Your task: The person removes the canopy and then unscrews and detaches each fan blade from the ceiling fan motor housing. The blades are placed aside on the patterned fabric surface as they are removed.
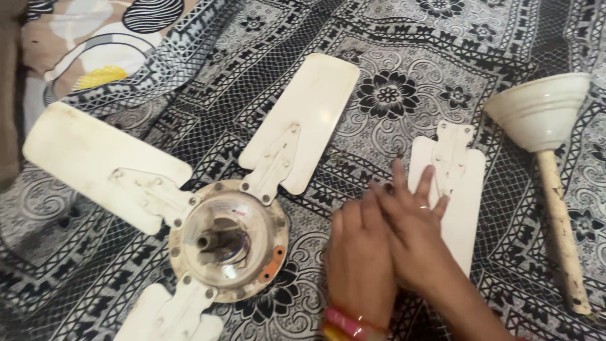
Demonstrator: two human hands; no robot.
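Both hands meet at lower centre, left hand (358, 252) and right hand (413, 230) pressed together, fingers spread. They rest on a loose fan blade (457, 202), perhaps steadying it, beside the fan motor (228, 240).

Small red-and-blue label (238, 213) — on the round fan motor hub (189, 243)

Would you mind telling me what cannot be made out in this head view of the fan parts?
- Whether the left hand and right hand pinch anything: the fingers overlap and blur.
- Near end of the loose blade: covered by the right hand.
- Lowest blade on the fan motor: cut by the bottom edge.
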